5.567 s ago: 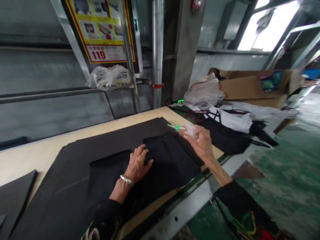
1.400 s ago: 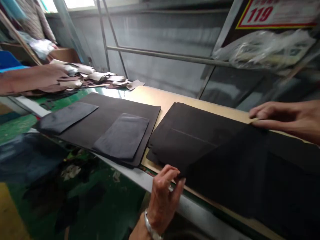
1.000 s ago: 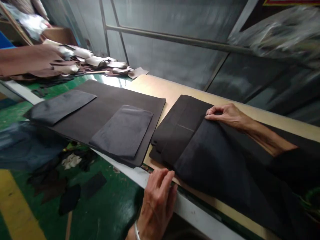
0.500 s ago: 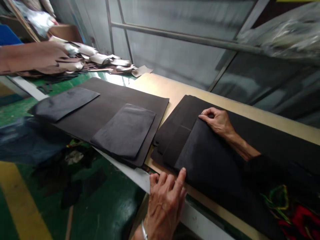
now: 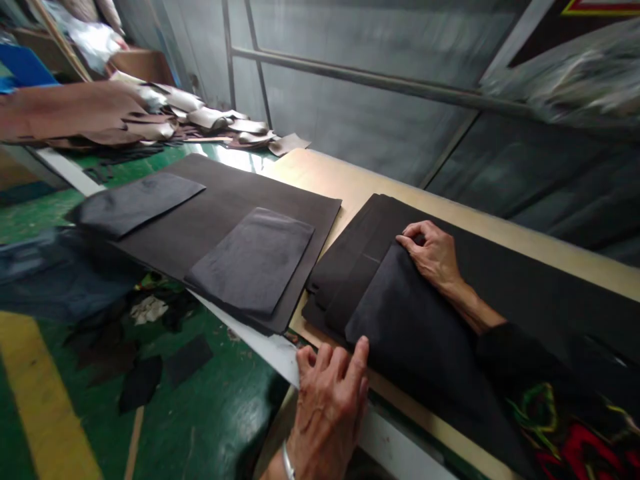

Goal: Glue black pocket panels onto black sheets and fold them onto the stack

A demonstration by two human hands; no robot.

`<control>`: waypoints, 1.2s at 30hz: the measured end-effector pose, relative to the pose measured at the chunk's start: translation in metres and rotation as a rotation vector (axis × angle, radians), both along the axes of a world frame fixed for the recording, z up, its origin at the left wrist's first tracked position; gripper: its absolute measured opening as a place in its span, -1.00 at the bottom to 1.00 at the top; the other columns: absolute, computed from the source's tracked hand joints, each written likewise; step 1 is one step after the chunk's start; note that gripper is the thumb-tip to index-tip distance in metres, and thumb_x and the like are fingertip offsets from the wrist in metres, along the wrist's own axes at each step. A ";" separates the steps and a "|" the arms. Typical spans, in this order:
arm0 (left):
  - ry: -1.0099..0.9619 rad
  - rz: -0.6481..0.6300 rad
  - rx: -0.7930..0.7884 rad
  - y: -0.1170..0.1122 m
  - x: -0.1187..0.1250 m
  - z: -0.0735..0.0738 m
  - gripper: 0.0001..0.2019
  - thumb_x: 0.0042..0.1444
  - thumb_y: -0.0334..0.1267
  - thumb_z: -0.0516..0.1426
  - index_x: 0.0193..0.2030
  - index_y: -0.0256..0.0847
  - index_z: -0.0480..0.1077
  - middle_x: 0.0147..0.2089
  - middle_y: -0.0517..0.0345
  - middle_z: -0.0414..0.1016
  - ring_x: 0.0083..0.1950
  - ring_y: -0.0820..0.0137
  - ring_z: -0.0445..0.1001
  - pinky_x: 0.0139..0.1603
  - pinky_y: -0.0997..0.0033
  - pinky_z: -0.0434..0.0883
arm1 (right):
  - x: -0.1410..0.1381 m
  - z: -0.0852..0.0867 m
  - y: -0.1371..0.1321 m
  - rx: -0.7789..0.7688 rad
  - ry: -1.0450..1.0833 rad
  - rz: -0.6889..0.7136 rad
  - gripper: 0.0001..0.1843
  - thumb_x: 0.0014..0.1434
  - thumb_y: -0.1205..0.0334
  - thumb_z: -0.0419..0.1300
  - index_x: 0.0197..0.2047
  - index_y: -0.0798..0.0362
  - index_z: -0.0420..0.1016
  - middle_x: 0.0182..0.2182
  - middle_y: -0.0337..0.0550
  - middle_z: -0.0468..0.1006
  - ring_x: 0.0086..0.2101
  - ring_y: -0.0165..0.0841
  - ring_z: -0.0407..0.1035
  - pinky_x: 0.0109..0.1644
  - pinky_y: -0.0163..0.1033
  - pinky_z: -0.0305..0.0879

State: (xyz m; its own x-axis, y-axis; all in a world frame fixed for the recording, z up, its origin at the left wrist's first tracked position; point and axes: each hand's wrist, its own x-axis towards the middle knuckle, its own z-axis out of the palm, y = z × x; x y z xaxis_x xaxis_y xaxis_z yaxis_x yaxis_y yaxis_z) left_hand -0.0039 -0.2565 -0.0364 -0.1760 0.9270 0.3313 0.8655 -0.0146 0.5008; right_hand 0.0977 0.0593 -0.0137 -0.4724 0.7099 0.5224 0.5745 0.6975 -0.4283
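A black fabric piece [image 5: 410,327] lies on a stack of black sheets [image 5: 525,280] on a tan board [image 5: 350,180]. My right hand [image 5: 433,257] is at the piece's far corner, fingers curled and pinching it. My left hand [image 5: 333,393] rests at the table's near edge, fingers stretched flat, the forefinger on the piece's near corner. A bracelet shows on my left wrist.
To the left lies a larger dark sheet [image 5: 225,200] with two dark rectangular pieces [image 5: 253,257] [image 5: 135,203] on it. Brown and tan leather cuts [image 5: 75,117] pile up at the far left. Dark scraps [image 5: 140,380] litter the green floor. A metal rail [image 5: 375,80] runs along the wall.
I have turned left along the table and carried the black piece onto this stack. Both hands have brought its corners down and now hold it nearly still.
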 end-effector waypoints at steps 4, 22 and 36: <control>0.025 -0.010 0.007 0.004 0.002 0.001 -0.59 0.36 -0.32 -0.04 0.32 -0.17 0.20 -0.23 0.16 0.44 -0.17 0.28 0.36 -0.03 0.10 0.07 | 0.003 -0.001 -0.004 0.036 -0.026 0.009 -0.82 0.17 0.09 0.20 -0.41 -0.06 0.33 -0.35 -0.12 0.50 -0.32 -0.20 0.39 -0.18 -0.10 0.33; 0.009 0.039 -0.028 0.007 -0.001 -0.008 -0.58 0.34 -0.35 -0.06 0.32 -0.24 0.20 -0.22 0.14 0.45 -0.15 0.25 0.36 -0.02 0.05 0.04 | 0.002 -0.002 -0.003 0.114 -0.082 -0.014 -0.80 0.20 0.09 0.19 -0.42 -0.06 0.32 -0.36 -0.09 0.49 -0.31 -0.17 0.37 -0.18 -0.07 0.32; 0.046 0.078 0.054 0.007 -0.001 -0.013 -0.60 0.35 -0.32 -0.06 0.29 -0.23 0.25 -0.24 0.16 0.43 -0.20 0.30 0.32 -0.06 0.14 0.05 | -0.006 0.021 0.013 -0.223 -0.278 0.045 -0.83 0.05 0.13 0.22 -0.44 0.05 0.41 -0.47 -0.21 0.49 -0.41 -0.33 0.37 -0.30 -0.25 0.18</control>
